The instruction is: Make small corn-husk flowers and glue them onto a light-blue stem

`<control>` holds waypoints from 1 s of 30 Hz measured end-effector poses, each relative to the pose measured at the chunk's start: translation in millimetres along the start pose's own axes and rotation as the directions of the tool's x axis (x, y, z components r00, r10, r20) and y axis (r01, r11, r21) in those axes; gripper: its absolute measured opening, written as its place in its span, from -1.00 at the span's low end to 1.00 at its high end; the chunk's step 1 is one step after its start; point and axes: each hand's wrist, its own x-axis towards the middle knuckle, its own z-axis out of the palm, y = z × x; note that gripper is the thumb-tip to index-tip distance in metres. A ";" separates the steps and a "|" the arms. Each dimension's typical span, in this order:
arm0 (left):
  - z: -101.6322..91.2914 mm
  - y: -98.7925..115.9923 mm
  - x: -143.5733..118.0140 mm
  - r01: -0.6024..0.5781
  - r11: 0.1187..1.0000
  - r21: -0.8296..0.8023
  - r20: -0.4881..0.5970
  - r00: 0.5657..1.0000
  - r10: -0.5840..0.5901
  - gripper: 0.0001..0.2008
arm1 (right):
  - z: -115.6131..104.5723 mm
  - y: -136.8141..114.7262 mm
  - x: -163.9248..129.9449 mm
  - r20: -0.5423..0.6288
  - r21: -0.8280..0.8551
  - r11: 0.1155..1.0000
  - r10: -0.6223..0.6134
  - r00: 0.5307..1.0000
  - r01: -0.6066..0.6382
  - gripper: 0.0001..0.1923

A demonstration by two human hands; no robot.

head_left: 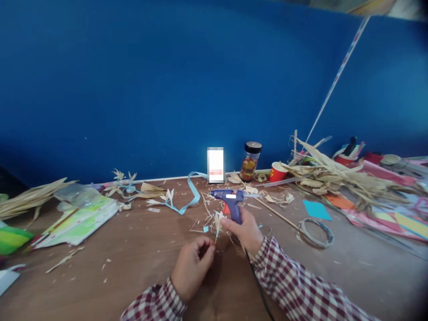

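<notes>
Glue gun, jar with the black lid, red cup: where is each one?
glue gun (230, 198), head view, on its blue body.
jar (249, 167), head view, on its glass side.
red cup (277, 173), head view, on its outer wall.

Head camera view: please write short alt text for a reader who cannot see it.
A right hand holds a blue glue gun over a wooden table, while the left hand pinches a small husk flower; dried husks lie nearby.

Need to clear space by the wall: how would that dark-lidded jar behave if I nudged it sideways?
The jar stands upright and is taller than wide, so a push near its lid would probably tip it. It looks clear and smooth, maybe glass, so likely slippery and breakable. Once down, its round body could roll toward the red cup beside it.
</notes>
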 end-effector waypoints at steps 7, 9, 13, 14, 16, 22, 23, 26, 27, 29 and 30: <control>5.9 0.4 0.1 0.029 0.993 -0.116 0.001 1.000 -0.029 -0.85 | 4.6 13.1 0.9 -0.065 0.172 0.985 0.037 0.997 -0.025 -0.70; 7.7 1.7 -0.5 0.033 0.990 -0.137 -0.047 0.998 -0.039 -0.82 | 4.7 13.9 1.0 -0.109 0.162 0.987 0.035 0.993 -0.017 -0.69; 8.3 3.0 -1.6 -0.004 0.995 -0.104 -0.210 0.978 -0.018 -0.79 | 3.8 13.3 1.4 -0.164 0.145 0.989 0.026 0.986 -0.002 -0.67; 7.8 3.1 -1.7 -0.016 0.996 -0.088 -0.232 0.973 -0.005 -0.82 | 3.7 13.2 1.5 -0.161 0.149 0.989 0.025 0.987 0.000 -0.67; 6.6 3.0 -1.6 -0.034 0.997 -0.063 -0.259 0.966 0.017 -0.86 | 3.8 13.0 1.3 -0.148 0.155 0.988 0.025 0.989 -0.002 -0.68; 5.5 -0.5 1.3 -0.032 0.999 -0.016 -0.271 0.962 0.027 -0.88 | 6.3 11.8 -1.0 -0.155 0.181 0.983 0.051 0.987 -0.023 -0.69; 5.8 -1.2 1.9 -0.025 0.999 -0.033 -0.268 0.963 0.016 -0.87 | 6.6 11.6 -1.3 -0.159 0.182 0.983 0.057 0.986 -0.027 -0.69; 6.6 -3.1 3.4 -0.003 0.993 -0.120 -0.254 0.967 -0.028 -0.79 | 7.0 11.4 -1.6 -0.164 0.185 0.982 0.057 0.985 -0.027 -0.69; 6.8 -3.6 3.7 0.007 0.989 -0.149 -0.246 0.968 -0.044 -0.75 | 7.1 11.4 -1.5 -0.164 0.186 0.982 0.053 0.985 -0.022 -0.69; 6.9 -4.4 4.4 0.032 0.980 -0.196 -0.222 0.972 -0.076 -0.73 | 7.1 11.3 -1.3 -0.164 0.186 0.982 0.044 0.986 -0.013 -0.70; 6.8 -4.6 4.8 0.046 0.975 -0.219 -0.209 0.973 -0.093 -0.75 | 7.0 11.1 -1.3 -0.164 0.185 0.983 0.040 0.986 -0.009 -0.70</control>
